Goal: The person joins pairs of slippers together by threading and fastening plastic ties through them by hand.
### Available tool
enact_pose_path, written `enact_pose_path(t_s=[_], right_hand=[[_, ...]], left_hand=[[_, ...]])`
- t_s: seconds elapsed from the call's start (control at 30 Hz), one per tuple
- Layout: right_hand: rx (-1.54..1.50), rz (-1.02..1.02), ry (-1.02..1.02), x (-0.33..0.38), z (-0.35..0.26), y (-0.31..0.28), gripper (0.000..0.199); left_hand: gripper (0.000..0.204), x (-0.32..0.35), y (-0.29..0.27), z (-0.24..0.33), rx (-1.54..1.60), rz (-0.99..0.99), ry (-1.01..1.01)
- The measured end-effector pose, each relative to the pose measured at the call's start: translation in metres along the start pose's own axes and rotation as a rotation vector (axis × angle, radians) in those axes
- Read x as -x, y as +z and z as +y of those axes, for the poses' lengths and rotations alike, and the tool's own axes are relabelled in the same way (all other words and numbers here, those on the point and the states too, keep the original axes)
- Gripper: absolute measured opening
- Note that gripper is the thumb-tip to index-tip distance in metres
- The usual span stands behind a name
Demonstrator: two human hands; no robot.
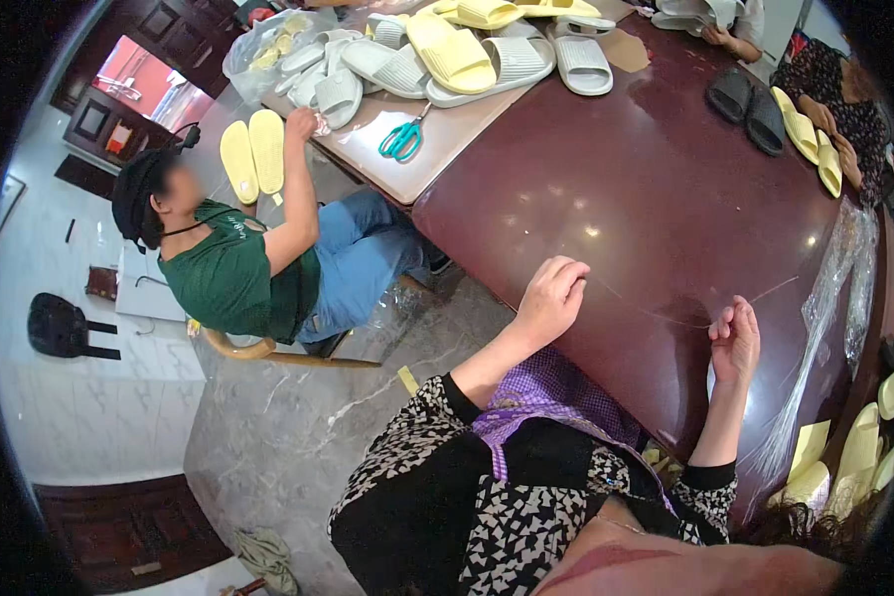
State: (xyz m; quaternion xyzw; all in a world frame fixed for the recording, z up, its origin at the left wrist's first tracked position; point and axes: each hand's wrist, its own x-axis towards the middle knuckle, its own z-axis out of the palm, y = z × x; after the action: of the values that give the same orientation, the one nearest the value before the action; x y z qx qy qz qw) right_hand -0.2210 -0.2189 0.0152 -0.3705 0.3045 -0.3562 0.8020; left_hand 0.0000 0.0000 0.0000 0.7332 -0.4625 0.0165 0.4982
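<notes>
Dark red counter (507, 214), glossy, with overhead light reflected in it, fills the centre and right of the frame; grey marbled floor (268, 427) at lower left. Your left grip (552, 301) is at frame centre, above the counter's near edge: thumb and fingertips pinched together on one end of a thin clear strand (656, 314). Your right grip (734, 340), right of centre, is also narrow, fingers curled, pinching the same strand, whose free end projects past it toward the right. Strand sags slightly between the two; whether it touches the counter, cannot tell. Bundle of clear strands (818, 323) lies along the counter's right side, near your right grip. Upper centre: grey and yellow slippers heaped (467, 60) on a tan board (366, 164), with teal-handled scissors (402, 141) just beside the heap. Upper right: black slippers (747, 109) with a yellow pair (810, 142) close by, the latter touched by a co-worker in dark patterned clothing (824, 79). Upper left: seated co-worker in a green top (230, 268), holding up two yellow slippers (253, 157). Lower right: further yellow slippers (854, 459), partly cut off by the frame's dark rim.
</notes>
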Motion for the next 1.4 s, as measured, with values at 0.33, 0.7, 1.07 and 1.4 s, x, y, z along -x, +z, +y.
enact_pose_path(t_s=[0.33, 0.7, 1.07, 1.4], right_hand=[[-0.153, -0.148, 0.016, -0.003, -0.008, -0.014, 0.021], [-0.218, 0.047, -0.037, -0.013, -0.005, -0.021, 0.019], [-0.137, 0.156, -0.021, -0.016, -0.002, -0.013, 0.016], [-0.196, 0.170, -0.109, -0.003, -0.027, -0.004, 0.013]], left_hand=[[0.019, 0.001, 0.001, 0.005, 0.219, 0.047, -0.212], [0.052, -0.027, 0.023, 0.039, -0.292, -0.066, 0.084], [0.056, -0.091, 0.086, 0.076, -0.009, -0.153, 0.416], [0.033, -0.068, 0.138, 0.082, 0.202, -0.388, 0.522]])
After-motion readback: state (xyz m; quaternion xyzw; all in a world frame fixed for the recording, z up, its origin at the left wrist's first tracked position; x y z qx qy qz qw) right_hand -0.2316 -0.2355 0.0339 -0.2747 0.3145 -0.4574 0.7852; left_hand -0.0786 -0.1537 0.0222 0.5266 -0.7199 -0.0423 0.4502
